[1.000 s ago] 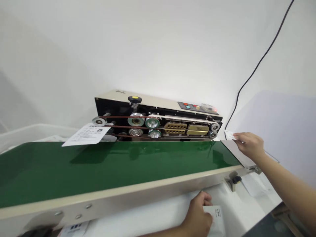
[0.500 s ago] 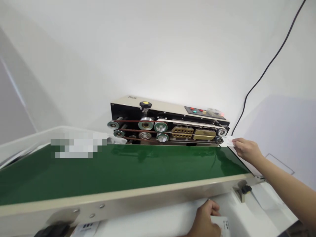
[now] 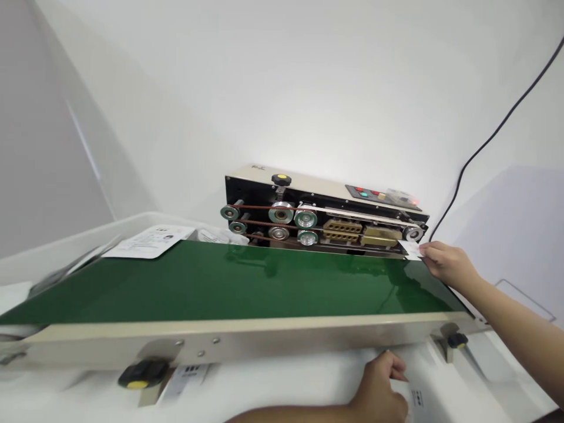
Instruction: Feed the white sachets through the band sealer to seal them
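Small white sachet [image 3: 412, 249]: sits at the right end of the sealer, its edge just beside the lower rollers and level with them, so it looks lined up with the belts; any print on it is too small to read.
White plastic tub [image 3: 66, 241]: stands at far left behind the conveyor, with a printed paper sheet [image 3: 150, 242] lying at the belt's back edge, its small text unreadable.
Green conveyor belt [image 3: 220, 285]: runs across the view in a beige metal frame [image 3: 264, 343], set along the sealer's front, seemingly to carry items past it.
Black knob with a yellow cap [image 3: 143, 373]: sits on the frame's front, with a white card [image 3: 187, 376] bearing dark print just below it.
Band sealer [image 3: 326, 205]: stands behind the belt, showing exposed pulleys, brown belts and brass blocks [image 3: 342, 230]; a control panel [image 3: 379, 192] sits on top, and no maker's name can be read.
Left hand [image 3: 379, 390]: is curled, fingers closed over the edge of a white packet [image 3: 416, 402] on the white desk [image 3: 264, 382], below the frame; the packet's dark print is illegible.
Right hand [image 3: 449, 262]: is nearly closed, pinching the sachet between thumb and fingers.
Black cable [image 3: 497, 135]: climbs the wall at far right.
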